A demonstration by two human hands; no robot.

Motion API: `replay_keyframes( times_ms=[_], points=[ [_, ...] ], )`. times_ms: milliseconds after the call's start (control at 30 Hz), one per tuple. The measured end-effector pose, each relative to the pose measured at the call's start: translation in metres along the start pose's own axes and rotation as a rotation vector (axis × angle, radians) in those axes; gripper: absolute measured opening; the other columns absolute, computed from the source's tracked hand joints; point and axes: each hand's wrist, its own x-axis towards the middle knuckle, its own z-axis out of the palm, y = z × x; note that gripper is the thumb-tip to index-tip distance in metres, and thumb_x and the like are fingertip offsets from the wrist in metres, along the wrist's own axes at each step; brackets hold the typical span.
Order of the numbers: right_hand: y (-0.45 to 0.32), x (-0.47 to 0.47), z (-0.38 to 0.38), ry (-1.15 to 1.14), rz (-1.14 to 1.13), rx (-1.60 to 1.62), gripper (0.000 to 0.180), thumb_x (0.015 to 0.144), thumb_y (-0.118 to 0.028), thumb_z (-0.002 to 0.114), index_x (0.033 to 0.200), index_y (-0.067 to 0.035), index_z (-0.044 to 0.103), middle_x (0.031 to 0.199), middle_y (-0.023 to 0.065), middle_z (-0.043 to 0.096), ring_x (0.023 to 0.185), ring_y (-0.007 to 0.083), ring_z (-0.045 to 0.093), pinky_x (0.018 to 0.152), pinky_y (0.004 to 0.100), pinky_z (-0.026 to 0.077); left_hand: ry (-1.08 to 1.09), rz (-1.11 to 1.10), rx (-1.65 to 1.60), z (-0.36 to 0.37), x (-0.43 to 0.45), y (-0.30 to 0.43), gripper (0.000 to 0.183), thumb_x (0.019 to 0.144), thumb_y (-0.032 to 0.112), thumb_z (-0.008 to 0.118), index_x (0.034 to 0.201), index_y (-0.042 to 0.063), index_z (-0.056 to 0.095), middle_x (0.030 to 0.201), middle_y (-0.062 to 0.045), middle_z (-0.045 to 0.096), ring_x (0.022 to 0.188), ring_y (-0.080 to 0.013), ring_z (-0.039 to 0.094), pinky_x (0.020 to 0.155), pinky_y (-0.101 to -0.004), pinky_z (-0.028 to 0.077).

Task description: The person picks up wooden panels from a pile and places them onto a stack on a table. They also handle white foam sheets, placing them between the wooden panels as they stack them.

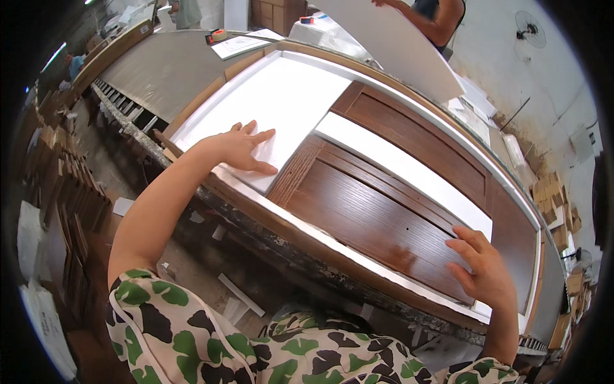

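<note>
My left hand (247,146) rests with spread fingers on a white foam sheet (283,101) at the left end of a long cardboard box (307,257). White foam strips line the box's inner sides. My right hand (479,264) is over the right part of a brown wood-grain panel (364,211), fingers apart, its fingertips at the panel's surface. Behind that panel lies a second brown panel (412,139), with a white foam strip (407,168) between the two. Neither hand grips anything.
A tape roll on a dispenser (218,35) and a printed sheet (244,44) lie behind the box on the grey worktable (158,62). Across it, a person (431,24) holds a large white board (393,43). Stacked cardboard (72,192) stands at left; foam scraps lie on the floor.
</note>
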Motion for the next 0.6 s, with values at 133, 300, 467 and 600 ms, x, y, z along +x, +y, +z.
replay_keyframes(
  times_ms=[133,300,467,600],
  points=[
    [-0.009,-0.001,-0.002,0.092,-0.153,0.021,0.036,0.071,-0.008,0.069,0.105,-0.004,0.055,0.118,0.0165,0.051,0.102,0.0340,0.053,0.083,0.0384,0.046,-0.014,-0.041,-0.020,-0.005,-0.003,0.000,0.097,0.065,0.074,0.056,0.143,0.029,0.018,0.147,-0.019,0.011,0.135,-0.0385,0.013,0.107,-0.0493,0.019],
    [-0.028,-0.058,-0.004,0.291,-0.173,0.171,0.032,0.071,-0.007,0.069,0.101,-0.005,0.058,0.113,0.0163,0.056,0.097,0.0317,0.058,0.081,0.0378,0.048,0.566,0.090,-0.540,-0.005,-0.055,0.016,0.069,0.080,0.049,0.060,0.134,0.012,0.040,0.134,-0.018,0.042,0.123,-0.0302,0.042,0.099,-0.0382,0.035],
    [-0.042,-0.130,0.034,0.108,-0.258,1.028,0.020,0.073,-0.007,0.067,0.092,0.000,0.064,0.092,0.0171,0.065,0.083,0.0282,0.063,0.073,0.0326,0.050,1.423,-0.144,-0.909,0.086,-0.131,0.077,0.021,0.086,0.016,0.060,0.097,-0.001,0.063,0.091,-0.008,0.066,0.081,-0.0126,0.059,0.074,-0.0247,0.046],
    [-0.042,-0.133,0.135,-0.045,-0.108,1.145,0.018,0.080,-0.010,0.064,0.096,-0.001,0.063,0.089,0.0125,0.066,0.078,0.0225,0.064,0.069,0.0287,0.050,1.327,-0.400,-1.272,0.260,-0.203,0.083,0.015,0.088,0.013,0.057,0.084,0.000,0.061,0.079,-0.003,0.063,0.072,-0.0093,0.056,0.070,-0.0231,0.045]
  ],
)
